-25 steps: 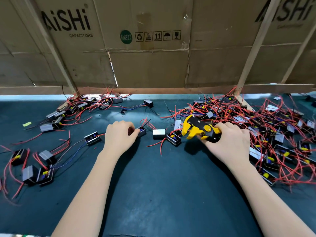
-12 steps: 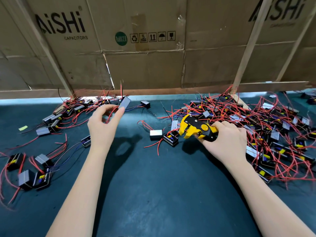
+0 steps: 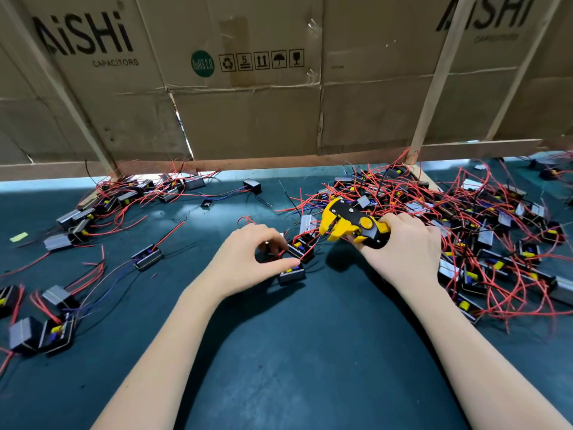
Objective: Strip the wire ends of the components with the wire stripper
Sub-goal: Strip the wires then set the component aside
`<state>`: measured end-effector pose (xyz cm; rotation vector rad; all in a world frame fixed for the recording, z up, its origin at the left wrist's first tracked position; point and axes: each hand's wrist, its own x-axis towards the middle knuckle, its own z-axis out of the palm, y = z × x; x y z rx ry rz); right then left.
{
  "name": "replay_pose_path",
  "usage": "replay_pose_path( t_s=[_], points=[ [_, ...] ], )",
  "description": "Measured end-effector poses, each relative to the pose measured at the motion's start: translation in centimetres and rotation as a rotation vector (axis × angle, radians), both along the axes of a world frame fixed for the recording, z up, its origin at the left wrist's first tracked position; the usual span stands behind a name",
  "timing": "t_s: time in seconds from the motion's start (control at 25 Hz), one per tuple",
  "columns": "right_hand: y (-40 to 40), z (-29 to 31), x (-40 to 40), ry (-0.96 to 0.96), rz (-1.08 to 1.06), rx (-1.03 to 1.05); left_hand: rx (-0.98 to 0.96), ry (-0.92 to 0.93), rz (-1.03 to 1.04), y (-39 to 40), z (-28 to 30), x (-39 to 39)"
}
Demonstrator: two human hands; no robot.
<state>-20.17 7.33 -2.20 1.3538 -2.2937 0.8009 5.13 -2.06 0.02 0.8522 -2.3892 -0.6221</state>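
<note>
The right hand [image 3: 406,246] is holding the yellow-and-black wire stripper [image 3: 352,225], its grip wrapped tight around the handles, the tool's head pointing left toward the other hand. The left hand [image 3: 248,262] is curling over a small black component [image 3: 291,273] on the dark green worktop [image 3: 279,352] — thumb and forefinger narrowing on a red wire [image 3: 297,238] just above it. A dense pile of red-wired components [image 3: 483,243] is lying right of the stripper; a looser scatter of components [image 3: 102,212] is spreading left of the left hand.
</note>
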Motion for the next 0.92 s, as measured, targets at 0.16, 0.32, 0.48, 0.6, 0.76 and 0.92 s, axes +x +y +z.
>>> replay_pose_path(
  t_s=[0.16,0.32,0.48,0.6,0.76,0.92],
  points=[
    [0.0,0.0,0.0,0.038,-0.04,-0.015,0.043,0.112,0.059,1.9,-0.9,-3.0],
    [0.1,-0.1,-0.4,0.058,-0.093,-0.002,0.115,0.15,0.072,1.9,-1.6,-3.5],
    [0.1,-0.2,-0.5,0.069,-0.117,0.03,0.153,0.153,0.008,2.1,-1.6,-3.4],
    [0.1,-0.3,-0.5,0.099,-0.111,0.044,0.111,0.162,-0.005,2.4,-1.7,-3.9],
    [0.0,-0.3,-0.5,0.172,-0.097,0.074,0.14,0.184,-0.005,2.6,-1.5,-4.0],
    [-0.1,-0.2,-0.6,0.224,-0.07,0.059,0.147,0.189,0.005,2.9,-1.4,-4.1]
  ],
)
